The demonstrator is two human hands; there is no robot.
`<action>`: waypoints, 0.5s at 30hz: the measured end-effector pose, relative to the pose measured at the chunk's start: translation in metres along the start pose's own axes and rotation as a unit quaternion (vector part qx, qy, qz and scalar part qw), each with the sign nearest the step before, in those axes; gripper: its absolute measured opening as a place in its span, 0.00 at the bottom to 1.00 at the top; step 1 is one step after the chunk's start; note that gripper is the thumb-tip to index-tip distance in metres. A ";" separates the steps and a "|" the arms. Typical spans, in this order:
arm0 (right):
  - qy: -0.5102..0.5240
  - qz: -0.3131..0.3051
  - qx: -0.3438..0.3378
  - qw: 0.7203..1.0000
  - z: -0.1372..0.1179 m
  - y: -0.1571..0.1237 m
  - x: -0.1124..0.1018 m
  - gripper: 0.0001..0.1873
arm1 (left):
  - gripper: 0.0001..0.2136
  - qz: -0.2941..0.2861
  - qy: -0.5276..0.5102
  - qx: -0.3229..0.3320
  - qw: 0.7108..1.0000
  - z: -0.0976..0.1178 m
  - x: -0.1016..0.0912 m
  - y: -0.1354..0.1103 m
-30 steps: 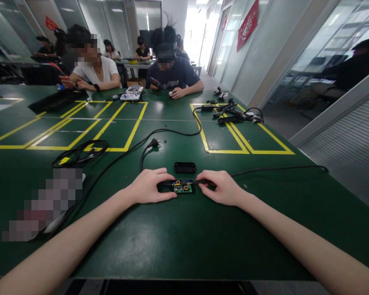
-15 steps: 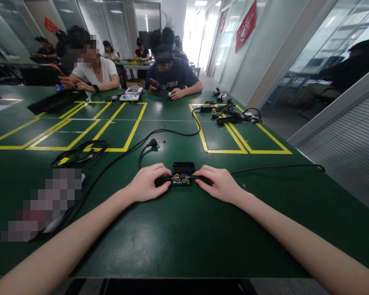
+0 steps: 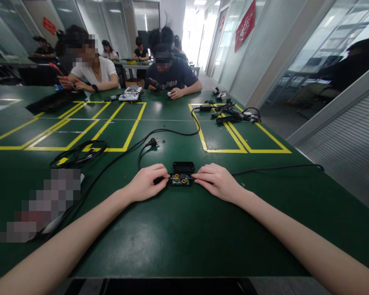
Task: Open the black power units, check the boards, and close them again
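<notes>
A small open power adapter with a green circuit board (image 3: pixel 181 179) lies on the green table (image 3: pixel 178 237) in front of me. My left hand (image 3: pixel 146 182) grips its left end, where a black cord runs off to a plug (image 3: pixel 153 143). My right hand (image 3: pixel 217 181) pinches its right end, where another black cable (image 3: pixel 279 167) leads away to the right. A black plastic cover (image 3: pixel 183 167) lies just behind the board, touching or nearly touching it.
A coiled black cable (image 3: pixel 78 153) lies to the left. A pile of black adapters and cords (image 3: pixel 233 114) sits in the far right yellow-taped box. Two people sit working at the far side. A blurred-out object (image 3: pixel 39 205) lies near my left forearm.
Both hands have slid the adapter with its circuit board away from me, up against the black cover. The grip at both ends is unchanged.
</notes>
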State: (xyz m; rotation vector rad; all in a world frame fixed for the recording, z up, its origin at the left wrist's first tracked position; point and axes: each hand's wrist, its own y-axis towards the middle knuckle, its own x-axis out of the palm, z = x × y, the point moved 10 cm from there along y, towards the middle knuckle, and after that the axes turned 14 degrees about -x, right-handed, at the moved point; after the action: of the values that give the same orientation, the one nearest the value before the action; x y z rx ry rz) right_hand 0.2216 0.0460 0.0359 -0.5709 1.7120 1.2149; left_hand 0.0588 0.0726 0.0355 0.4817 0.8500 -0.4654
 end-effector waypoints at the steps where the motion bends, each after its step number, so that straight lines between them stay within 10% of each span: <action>1: -0.001 -0.003 -0.001 1.000 0.000 0.000 0.001 0.19 | 0.08 -0.002 0.006 0.004 1.000 0.001 0.001 0.000; 15: 0.019 0.049 0.101 0.993 0.019 -0.004 -0.001 0.13 | 0.09 0.069 0.071 -0.034 0.994 -0.001 -0.008 0.002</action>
State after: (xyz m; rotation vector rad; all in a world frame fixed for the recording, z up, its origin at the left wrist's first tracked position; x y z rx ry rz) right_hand 0.2328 0.0613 0.0331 -0.3934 1.8871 1.0865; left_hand 0.0545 0.0763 0.0410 0.5123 0.9597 -0.2756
